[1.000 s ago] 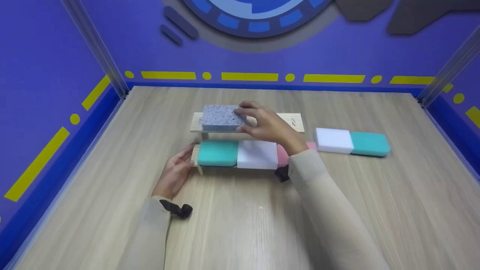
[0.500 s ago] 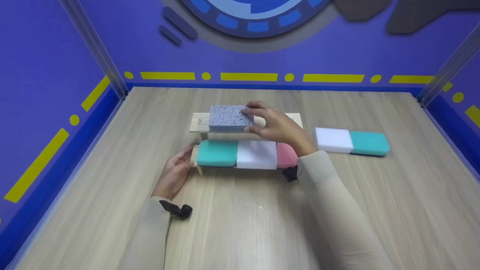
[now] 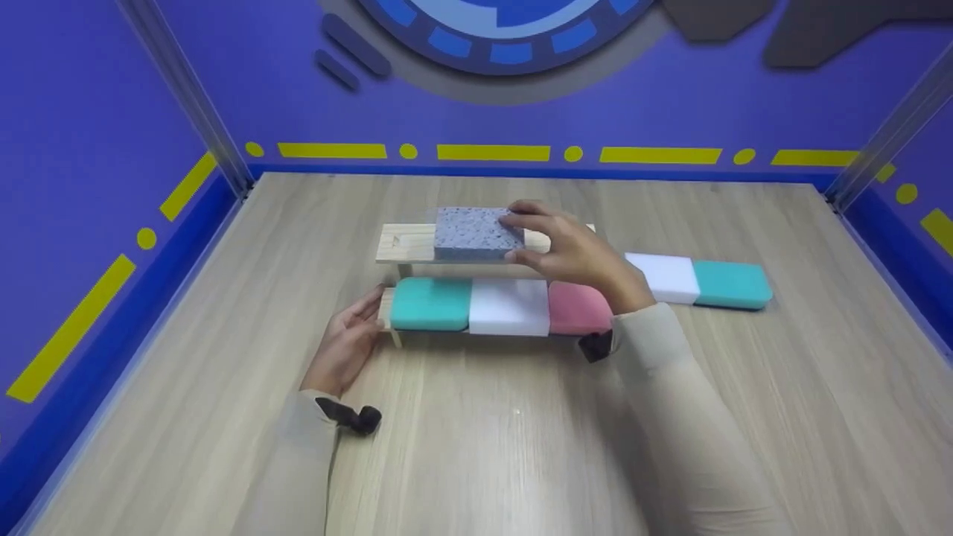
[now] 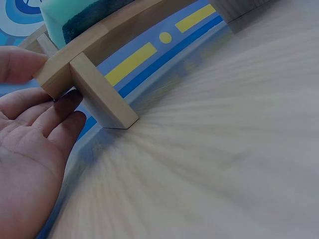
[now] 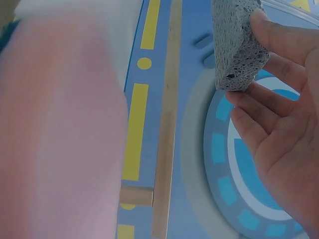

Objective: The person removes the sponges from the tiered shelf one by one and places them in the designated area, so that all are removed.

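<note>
Head view: right hand in pinch on gray sponge

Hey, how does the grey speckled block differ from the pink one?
The grey block is speckled with square corners, while the pink block looks plain with a rounded corner. The right hand holds the grey block above the back rack; the pink block rests on the front rack. Both are flat-topped.
</note>
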Available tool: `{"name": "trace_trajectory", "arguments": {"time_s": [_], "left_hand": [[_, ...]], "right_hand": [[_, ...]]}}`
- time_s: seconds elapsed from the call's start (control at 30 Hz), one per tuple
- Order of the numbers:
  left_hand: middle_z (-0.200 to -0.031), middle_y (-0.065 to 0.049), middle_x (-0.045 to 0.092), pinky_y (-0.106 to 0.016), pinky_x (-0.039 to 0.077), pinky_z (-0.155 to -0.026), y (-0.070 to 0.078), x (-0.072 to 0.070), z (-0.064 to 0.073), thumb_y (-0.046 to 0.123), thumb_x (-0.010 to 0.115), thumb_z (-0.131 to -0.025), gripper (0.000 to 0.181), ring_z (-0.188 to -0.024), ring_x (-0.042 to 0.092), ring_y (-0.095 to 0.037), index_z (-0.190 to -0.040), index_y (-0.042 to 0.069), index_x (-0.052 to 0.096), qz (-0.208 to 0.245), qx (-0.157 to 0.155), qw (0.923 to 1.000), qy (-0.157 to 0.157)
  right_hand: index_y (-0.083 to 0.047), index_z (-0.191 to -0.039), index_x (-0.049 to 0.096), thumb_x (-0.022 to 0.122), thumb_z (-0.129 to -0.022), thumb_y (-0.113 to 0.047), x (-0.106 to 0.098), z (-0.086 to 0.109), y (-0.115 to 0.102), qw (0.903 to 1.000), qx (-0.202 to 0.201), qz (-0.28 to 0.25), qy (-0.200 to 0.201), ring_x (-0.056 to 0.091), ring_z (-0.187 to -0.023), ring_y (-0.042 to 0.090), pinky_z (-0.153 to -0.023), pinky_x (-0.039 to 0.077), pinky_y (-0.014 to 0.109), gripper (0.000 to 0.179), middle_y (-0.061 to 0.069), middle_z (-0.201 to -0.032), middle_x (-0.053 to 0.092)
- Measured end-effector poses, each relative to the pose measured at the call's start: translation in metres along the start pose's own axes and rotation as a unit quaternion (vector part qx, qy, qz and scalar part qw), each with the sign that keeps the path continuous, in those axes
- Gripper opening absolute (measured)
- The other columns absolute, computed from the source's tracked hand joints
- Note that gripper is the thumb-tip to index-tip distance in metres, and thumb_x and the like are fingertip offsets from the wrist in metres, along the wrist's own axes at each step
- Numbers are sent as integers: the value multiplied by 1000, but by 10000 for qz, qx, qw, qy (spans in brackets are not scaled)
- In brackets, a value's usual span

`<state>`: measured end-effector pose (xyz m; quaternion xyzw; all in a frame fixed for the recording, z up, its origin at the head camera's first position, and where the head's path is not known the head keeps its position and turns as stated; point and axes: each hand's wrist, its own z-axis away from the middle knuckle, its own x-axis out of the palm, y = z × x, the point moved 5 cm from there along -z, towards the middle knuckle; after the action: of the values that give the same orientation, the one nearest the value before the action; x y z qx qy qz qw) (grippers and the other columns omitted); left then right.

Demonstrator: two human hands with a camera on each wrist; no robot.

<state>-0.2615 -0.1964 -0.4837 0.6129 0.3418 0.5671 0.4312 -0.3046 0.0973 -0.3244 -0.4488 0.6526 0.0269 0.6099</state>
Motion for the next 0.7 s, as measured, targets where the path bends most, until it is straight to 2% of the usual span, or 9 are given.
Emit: {"name": "trace_trajectory", "arguments": {"time_s": [0.3, 0.7], "left_hand": [[-157, -24, 20, -16, 45, -97, 0, 0, 0, -14, 41, -87, 66, -145, 22, -32, -149, -10, 17, -64, -24, 10000, 55], [-156, -24, 22, -18, 45, -98, 0, -1, 0, -15, 41, -86, 66, -144, 23, -33, -148, -10, 19, -30, -11, 10000, 64]], "right_hand": [[-9, -134, 57, 69, -88, -26, -8, 11, 9, 9998, -83, -118, 157, 44, -134, 28, -112, 34, 45, 51, 13, -144, 48], [-8, -136, 56, 69, -88, -24, -14, 23, 17, 9997, -24, -142, 176, 40, -136, 31, -112, 34, 49, 52, 14, -146, 46]]}}
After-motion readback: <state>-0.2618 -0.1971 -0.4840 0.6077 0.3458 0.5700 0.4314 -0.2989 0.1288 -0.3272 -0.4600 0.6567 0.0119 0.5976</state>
